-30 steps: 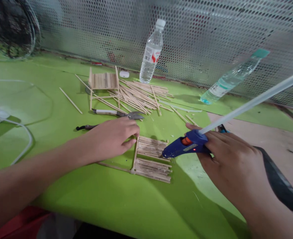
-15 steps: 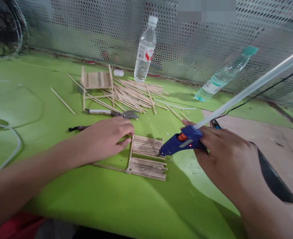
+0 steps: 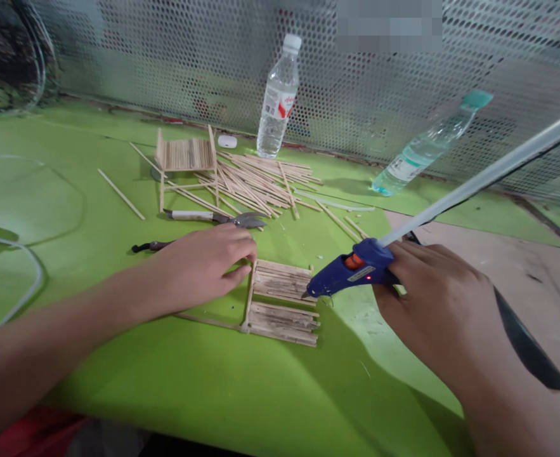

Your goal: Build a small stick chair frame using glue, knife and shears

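A flat frame of thin wooden sticks point(image 3: 283, 325) lies on the green table point(image 3: 189, 387), its slats in two groups with a gap between. My left hand point(image 3: 213, 263) rests at the frame's left side, fingers curled, thumb and fingertips closed on its upper left corner. Wrapped round a blue glue gun point(image 3: 351, 271), my right hand point(image 3: 427, 298) holds it from the right. The gun's nozzle touches or hovers just over the slats near the gap. A long clear glue stick point(image 3: 474, 174) juts from the back of the gun.
Beyond the hands are pruning shears point(image 3: 191, 216), a small stick chair point(image 3: 188, 155) and a pile of loose sticks point(image 3: 255, 181). A clear bottle point(image 3: 277, 105) stands behind; a green-capped bottle point(image 3: 420, 149) leans at the right. A white cable point(image 3: 35, 263) curves at the left.
The glue gun and my right hand have shifted slightly right, and the glue stick's rear end sits lower. My left hand has stayed on the frame.
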A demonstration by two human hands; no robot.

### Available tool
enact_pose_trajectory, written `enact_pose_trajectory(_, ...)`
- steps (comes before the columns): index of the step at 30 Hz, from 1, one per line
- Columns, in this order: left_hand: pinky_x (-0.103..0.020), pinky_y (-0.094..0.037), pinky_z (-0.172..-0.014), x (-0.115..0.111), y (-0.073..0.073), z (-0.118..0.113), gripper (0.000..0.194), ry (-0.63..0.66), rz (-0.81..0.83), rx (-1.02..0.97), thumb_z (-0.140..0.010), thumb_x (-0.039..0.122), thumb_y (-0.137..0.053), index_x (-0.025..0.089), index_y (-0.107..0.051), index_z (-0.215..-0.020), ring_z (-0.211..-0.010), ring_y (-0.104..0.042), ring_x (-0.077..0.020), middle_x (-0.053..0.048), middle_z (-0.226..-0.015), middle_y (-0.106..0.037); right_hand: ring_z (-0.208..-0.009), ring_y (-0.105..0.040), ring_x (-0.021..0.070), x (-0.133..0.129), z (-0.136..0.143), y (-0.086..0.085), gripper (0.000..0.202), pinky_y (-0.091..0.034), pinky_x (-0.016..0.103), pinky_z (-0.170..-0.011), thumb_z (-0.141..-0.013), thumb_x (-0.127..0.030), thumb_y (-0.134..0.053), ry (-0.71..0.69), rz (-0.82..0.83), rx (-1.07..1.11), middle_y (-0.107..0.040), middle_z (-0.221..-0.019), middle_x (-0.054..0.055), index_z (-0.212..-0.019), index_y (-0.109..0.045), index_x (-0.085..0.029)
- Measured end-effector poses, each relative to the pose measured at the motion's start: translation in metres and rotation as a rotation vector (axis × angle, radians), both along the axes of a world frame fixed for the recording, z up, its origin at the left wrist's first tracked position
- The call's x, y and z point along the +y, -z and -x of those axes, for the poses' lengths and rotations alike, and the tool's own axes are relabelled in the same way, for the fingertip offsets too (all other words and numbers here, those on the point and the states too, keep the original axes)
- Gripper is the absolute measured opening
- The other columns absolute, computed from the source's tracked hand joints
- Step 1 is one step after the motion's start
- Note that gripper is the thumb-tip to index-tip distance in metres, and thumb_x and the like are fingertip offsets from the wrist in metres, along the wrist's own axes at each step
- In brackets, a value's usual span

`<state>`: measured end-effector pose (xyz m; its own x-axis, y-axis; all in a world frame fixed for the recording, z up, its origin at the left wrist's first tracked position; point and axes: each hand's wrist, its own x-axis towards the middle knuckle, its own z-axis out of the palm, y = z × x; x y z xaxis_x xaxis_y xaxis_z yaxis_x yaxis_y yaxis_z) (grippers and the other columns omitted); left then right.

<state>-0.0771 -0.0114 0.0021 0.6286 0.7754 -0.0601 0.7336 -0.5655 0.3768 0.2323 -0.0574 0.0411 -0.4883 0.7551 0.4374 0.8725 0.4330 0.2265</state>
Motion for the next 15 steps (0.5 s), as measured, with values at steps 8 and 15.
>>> enact_pose_trajectory(8, -0.043, -0.062, -0.084, 0.000, 0.006, 0.002, 0.019, -0.006, -0.014, -0.044, -0.093, 0.021, -0.061, 0.023, -0.076, -0.105, -0.095, -0.069, -0.0241, -0.007, -0.105, -0.074, -0.069, -0.067, 0.0281, 0.004, -0.006, 0.000, 0.012, -0.038, 0.035, -0.059, -0.083, -0.013, -0.051, 0.075, 0.054, -0.040, -0.069, -0.072, 0.007, -0.081, -0.056, -0.024)
enact_pose_trajectory(15, -0.043, -0.062, -0.086, 0.001, 0.005, 0.002, 0.022, 0.023, -0.050, -0.019, -0.097, 0.024, -0.056, 0.022, -0.074, -0.108, -0.097, -0.069, -0.0229, -0.007, -0.107, -0.074, -0.068, -0.063, 0.0243, 0.009, -0.015, 0.003, 0.006, -0.037, 0.032, -0.059, -0.080, -0.021, -0.056, 0.160, 0.101, -0.035, -0.068, -0.080, 0.006, -0.085, -0.057, -0.024)
